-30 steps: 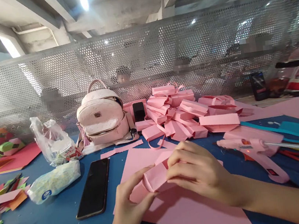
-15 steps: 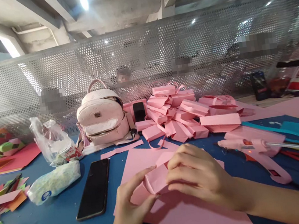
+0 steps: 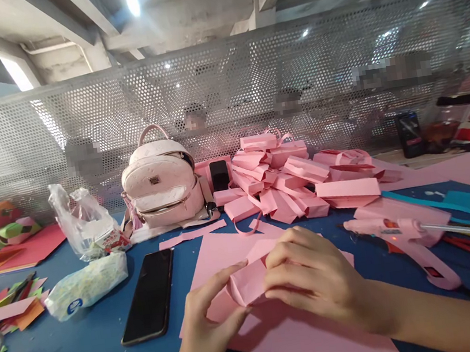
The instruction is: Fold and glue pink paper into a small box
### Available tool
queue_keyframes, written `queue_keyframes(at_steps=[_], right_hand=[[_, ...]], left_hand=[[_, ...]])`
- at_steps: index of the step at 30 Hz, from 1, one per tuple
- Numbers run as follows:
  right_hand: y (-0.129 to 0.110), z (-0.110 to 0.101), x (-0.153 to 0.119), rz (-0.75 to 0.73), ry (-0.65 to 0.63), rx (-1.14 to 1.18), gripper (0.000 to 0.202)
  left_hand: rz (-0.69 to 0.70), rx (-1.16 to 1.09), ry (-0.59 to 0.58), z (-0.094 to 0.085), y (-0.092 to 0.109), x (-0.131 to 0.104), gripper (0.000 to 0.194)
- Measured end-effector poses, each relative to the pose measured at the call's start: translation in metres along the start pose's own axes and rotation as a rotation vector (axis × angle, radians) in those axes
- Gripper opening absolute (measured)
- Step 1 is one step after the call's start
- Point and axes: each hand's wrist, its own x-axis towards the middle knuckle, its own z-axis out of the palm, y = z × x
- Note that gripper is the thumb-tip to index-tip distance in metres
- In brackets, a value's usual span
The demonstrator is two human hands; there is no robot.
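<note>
At lower centre, my left hand [image 3: 211,316] and right hand [image 3: 314,275] keep fingers pinched on folded pink paper [image 3: 249,284], apparently shaping it; next calls for even pressure, some contact hidden.

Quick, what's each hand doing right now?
Left hand: holding folded paper between thumb and fingers.
Right hand: closed on the same paper's other end.

A perforated metal screen [image 3: 132,97] stands beneath a bright ceiling lamp [image 3: 133,4].
</note>
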Motion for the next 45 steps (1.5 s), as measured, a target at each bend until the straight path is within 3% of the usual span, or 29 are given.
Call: queue_keyframes(at_steps=[14, 21, 28, 36, 45], right_hand=[[-0.004, -0.002, 0.003, -0.062, 0.005, -0.021, 0.027], [0.001, -0.002, 0.002, -0.057, 0.020, -0.075, 0.022], [-0.004, -0.008, 0.013, -0.021, -0.036, -0.162, 0.019], [-0.016, -0.002, 0.034, -0.115, -0.179, -0.279, 0.023], [-0.020, 0.003, 0.034, -0.225, -0.084, -0.454, 0.027]], left_hand=[[0.072, -0.007, -0.007, 0.001, 0.001, -0.002, 0.045], [-0.008, -0.008, 0.009, 0.001, 0.000, 0.000, 0.039], [-0.120, 0.003, 0.127, 0.003, -0.013, -0.004, 0.037], [-0.102, -0.005, 0.124, 0.002, -0.016, -0.005, 0.038], [-0.119, 0.011, 0.144, 0.003, -0.013, -0.005, 0.037]])
